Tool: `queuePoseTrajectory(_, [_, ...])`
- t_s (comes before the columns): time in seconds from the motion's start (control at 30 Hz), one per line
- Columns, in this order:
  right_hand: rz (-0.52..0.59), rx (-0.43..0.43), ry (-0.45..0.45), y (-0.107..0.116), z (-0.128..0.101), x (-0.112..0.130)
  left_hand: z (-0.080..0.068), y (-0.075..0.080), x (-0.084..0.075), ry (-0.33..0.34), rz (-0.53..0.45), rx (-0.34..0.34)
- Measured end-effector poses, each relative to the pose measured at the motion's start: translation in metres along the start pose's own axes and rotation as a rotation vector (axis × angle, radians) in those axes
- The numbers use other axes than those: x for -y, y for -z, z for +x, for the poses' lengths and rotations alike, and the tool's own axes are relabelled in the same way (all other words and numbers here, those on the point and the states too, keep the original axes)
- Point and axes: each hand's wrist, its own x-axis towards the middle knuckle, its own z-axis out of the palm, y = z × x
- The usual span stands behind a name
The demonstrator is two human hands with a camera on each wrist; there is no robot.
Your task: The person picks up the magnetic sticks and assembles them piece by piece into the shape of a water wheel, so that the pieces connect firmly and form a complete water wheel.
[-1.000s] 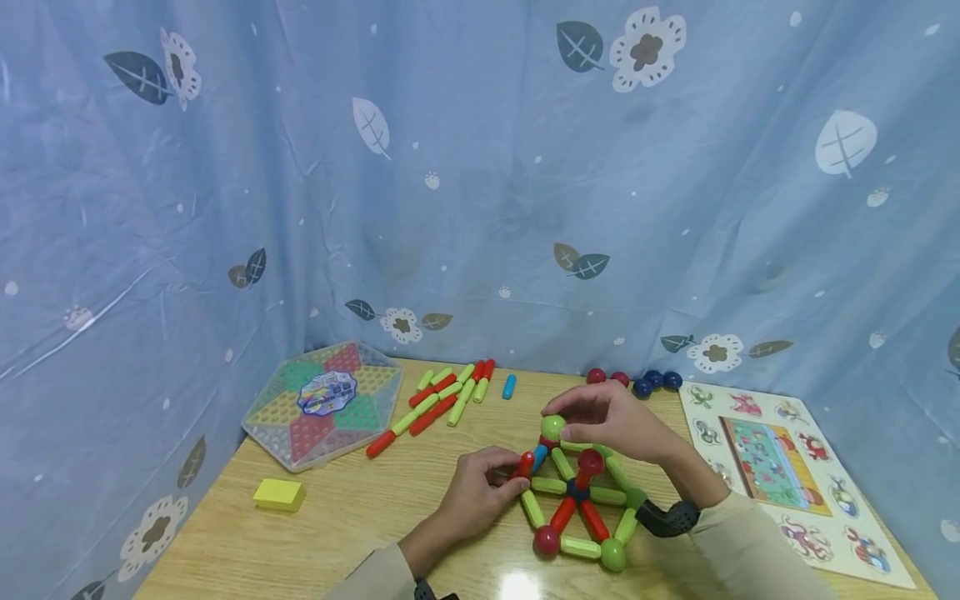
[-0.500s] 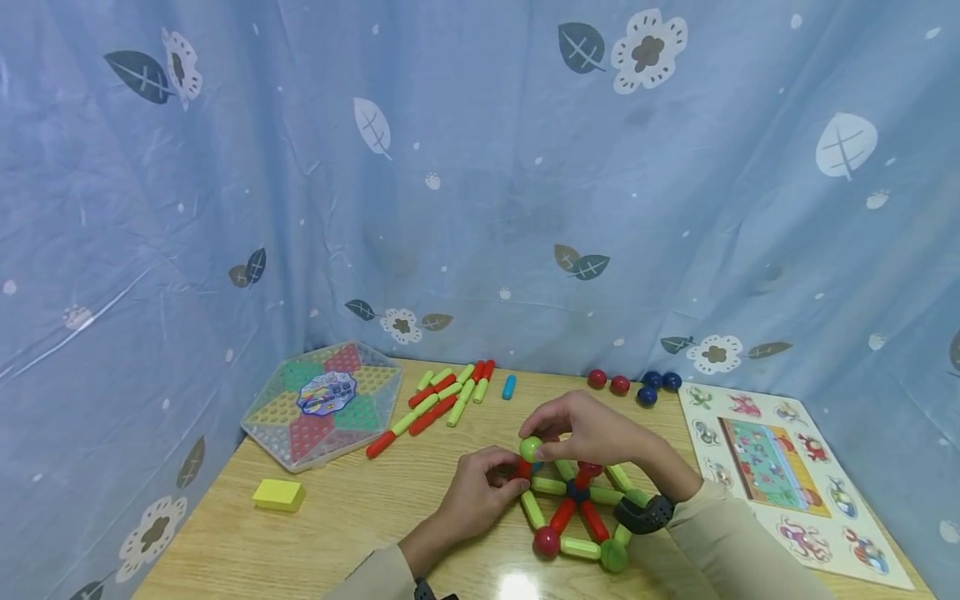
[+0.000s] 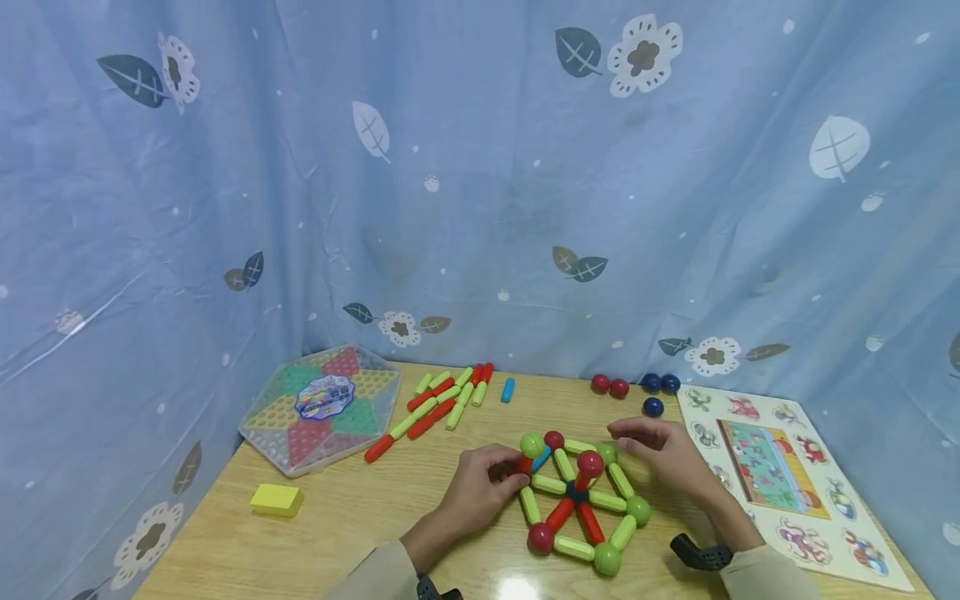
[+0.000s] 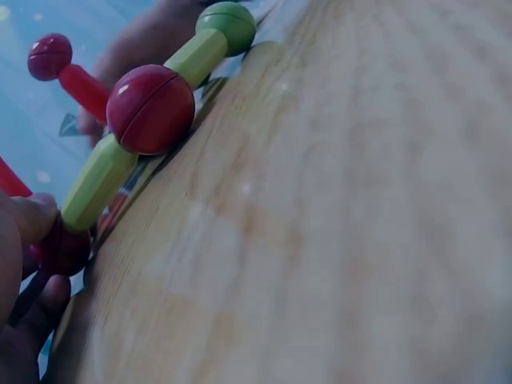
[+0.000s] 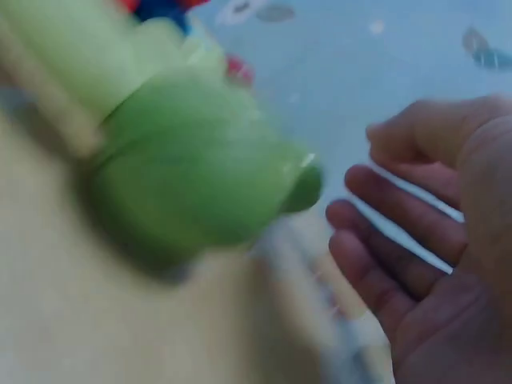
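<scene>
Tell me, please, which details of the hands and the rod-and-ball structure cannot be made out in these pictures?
- Head view: the left hand covers what its fingertips grip on the structure.
- Right wrist view: the green ball is blurred; its joints are unreadable.
- Left wrist view: the frame edge cuts off the left hand's fingers.

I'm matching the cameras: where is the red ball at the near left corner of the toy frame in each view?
Head: red ball low centre, below the left hand gripping the frame.
Left wrist: upper left, between two green rods.
Right wrist: too blurred to pick it out.
Shared landmark: the wooden table.
</scene>
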Motion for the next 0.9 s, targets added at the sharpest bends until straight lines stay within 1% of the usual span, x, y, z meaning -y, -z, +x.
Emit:
queuePoseTrajectory(0.1, [0.029, -0.004, -0.015, -0.003, -0.012, -0.018, 0.002, 0.0, 0.0, 0.018, -0.025, 0.019])
queuePoseTrajectory(0.2, [0.038, 0.0, -0.007, -0.007, -0.015, -0.024, 0.004, 0.005, 0.0, 0.047, -0.08, 0.052])
queuePoseTrajectory(0.3, [0.025, -0.003, 0.009, -0.011, -0.012, -0.025, 0.003, 0.017, 0.002, 0.095, -0.145, 0.102])
queuePoseTrajectory(0.4, [0.016, -0.001, 0.022, -0.013, -0.012, -0.025, 0.0, 0.035, 0.007, 0.15, -0.214, 0.154])
queuePoseTrajectory(0.43, [0.02, -0.002, 0.021, -0.014, -0.012, -0.025, -0.002, 0.043, 0.009, 0.17, -0.237, 0.168])
queuePoseTrajectory(0.5, [0.02, -0.001, 0.025, -0.014, -0.013, -0.026, -0.006, 0.061, 0.013, 0.19, -0.278, 0.185])
queuePoseTrajectory(0.57, [0.024, -0.007, 0.021, -0.015, -0.015, -0.027, -0.013, 0.083, 0.017, 0.191, -0.307, 0.203])
queuePoseTrajectory(0.63, [0.028, -0.016, 0.02, -0.015, -0.015, -0.027, -0.023, 0.109, 0.02, 0.178, -0.333, 0.239])
queuePoseTrajectory(0.7, [0.023, -0.017, 0.03, -0.015, -0.015, -0.028, -0.035, 0.136, 0.024, 0.16, -0.38, 0.301])
queuePoseTrajectory(0.8, [0.013, -0.022, 0.034, -0.014, -0.017, -0.029, -0.052, 0.175, 0.029, 0.133, -0.478, 0.425])
queuePoseTrajectory(0.87, [0.002, -0.02, 0.041, -0.013, -0.018, -0.029, -0.061, 0.197, 0.03, 0.13, -0.529, 0.488])
queuePoseTrajectory(0.9, [0.0, -0.022, 0.04, -0.013, -0.019, -0.03, -0.064, 0.207, 0.03, 0.129, -0.535, 0.505])
